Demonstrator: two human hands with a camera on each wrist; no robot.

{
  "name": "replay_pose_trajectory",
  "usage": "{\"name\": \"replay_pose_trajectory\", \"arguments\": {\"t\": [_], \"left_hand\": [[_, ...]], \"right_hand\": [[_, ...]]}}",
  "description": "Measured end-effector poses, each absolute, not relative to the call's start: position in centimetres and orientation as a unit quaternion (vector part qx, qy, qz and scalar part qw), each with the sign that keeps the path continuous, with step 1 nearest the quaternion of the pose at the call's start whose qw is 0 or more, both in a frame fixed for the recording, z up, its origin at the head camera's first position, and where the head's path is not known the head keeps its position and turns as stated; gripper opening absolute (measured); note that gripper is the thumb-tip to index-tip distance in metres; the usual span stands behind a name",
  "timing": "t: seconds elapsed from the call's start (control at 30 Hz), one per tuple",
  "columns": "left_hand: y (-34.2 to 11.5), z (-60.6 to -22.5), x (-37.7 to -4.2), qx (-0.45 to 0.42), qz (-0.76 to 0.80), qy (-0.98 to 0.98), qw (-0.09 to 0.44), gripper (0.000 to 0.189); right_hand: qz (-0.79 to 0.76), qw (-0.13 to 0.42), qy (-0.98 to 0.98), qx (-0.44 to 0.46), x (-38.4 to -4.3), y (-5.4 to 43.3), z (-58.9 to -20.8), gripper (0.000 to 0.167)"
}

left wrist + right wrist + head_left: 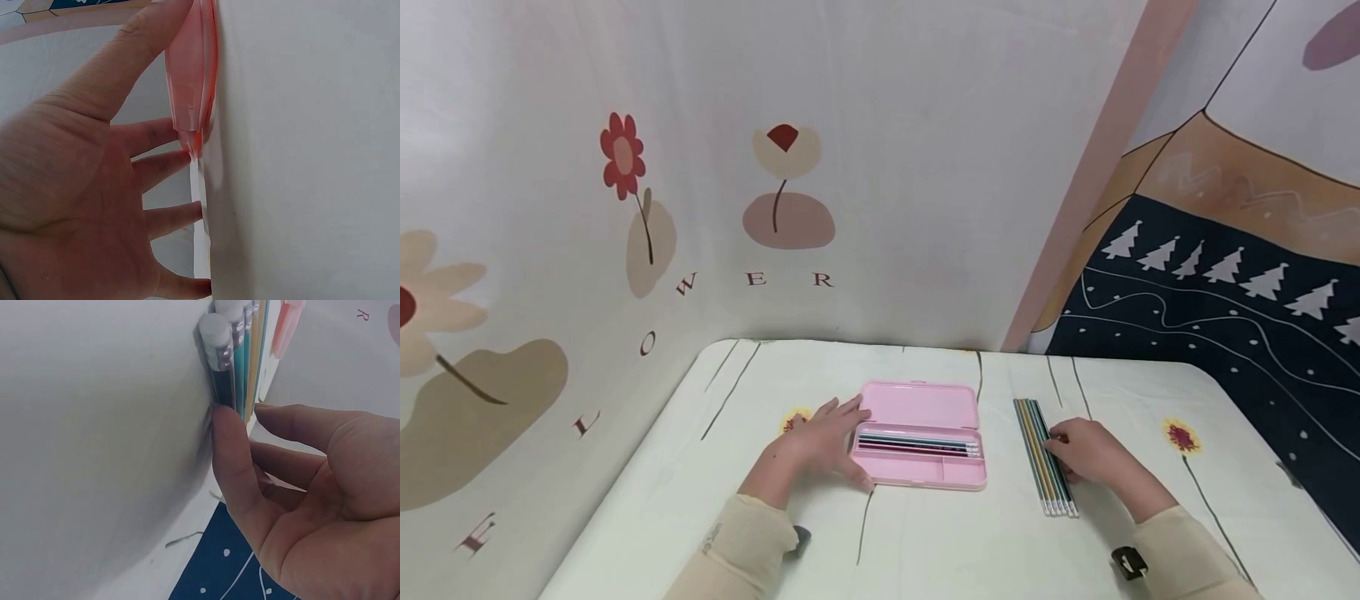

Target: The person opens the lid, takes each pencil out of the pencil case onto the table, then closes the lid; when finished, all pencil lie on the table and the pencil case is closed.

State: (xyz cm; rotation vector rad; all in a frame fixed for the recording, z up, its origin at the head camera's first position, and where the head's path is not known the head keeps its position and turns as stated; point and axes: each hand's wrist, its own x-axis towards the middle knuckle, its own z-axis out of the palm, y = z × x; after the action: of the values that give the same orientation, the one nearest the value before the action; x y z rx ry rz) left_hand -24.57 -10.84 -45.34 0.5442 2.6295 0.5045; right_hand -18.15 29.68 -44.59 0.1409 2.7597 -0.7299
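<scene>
A pink pencil case (887, 473) lies with its lid (919, 406) raised back. Several pencils (917, 445) rest in its long compartment. My left hand (822, 446) is spread at the case's left side, fingers extended, thumb by the front corner; the left wrist view shows the thumb against the pink case (187, 75). To the right, several pencils (1036, 454) lie side by side, white erasers toward me. At this row's right edge, my right hand (1086, 450) pinches the dark outermost pencil (221, 384), a bent finger against its side and the thumb above.
Under everything is a table with a white flowered cloth (955, 542). Printed hangings with flowers (622, 156) and white trees (1225, 267) stand behind and beside it. A black strap piece (1129, 563) hangs at the right sleeve (1187, 550).
</scene>
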Motion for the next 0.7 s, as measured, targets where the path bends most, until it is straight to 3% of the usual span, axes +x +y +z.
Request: {"name": "replay_pose_trajectory", "arguments": {"t": [0.23,0.47,0.6,0.7], "left_hand": [[-10.8,-45.2,-24.4,0.190,0.190,0.941,0.207,0.118],[-10.9,-45.1,-24.5,0.191,0.191,0.940,0.206,0.118],[-11.0,-45.2,-24.6,0.192,0.190,0.941,0.205,0.118],[-10.9,-45.3,-24.5,0.195,0.187,0.941,0.204,0.118]], "right_hand": [[-0.240,0.147,0.958,0.056,-18.1,29.5,-44.5,0.035],[-0.181,0.124,0.975,0.034,-18.5,28.8,-43.0,0.044],[-0.165,0.095,0.982,0.015,-19.0,27.0,-42.3,0.026],[-0.166,0.076,0.983,-0.003,-19.3,25.1,-42.0,0.022]]}}
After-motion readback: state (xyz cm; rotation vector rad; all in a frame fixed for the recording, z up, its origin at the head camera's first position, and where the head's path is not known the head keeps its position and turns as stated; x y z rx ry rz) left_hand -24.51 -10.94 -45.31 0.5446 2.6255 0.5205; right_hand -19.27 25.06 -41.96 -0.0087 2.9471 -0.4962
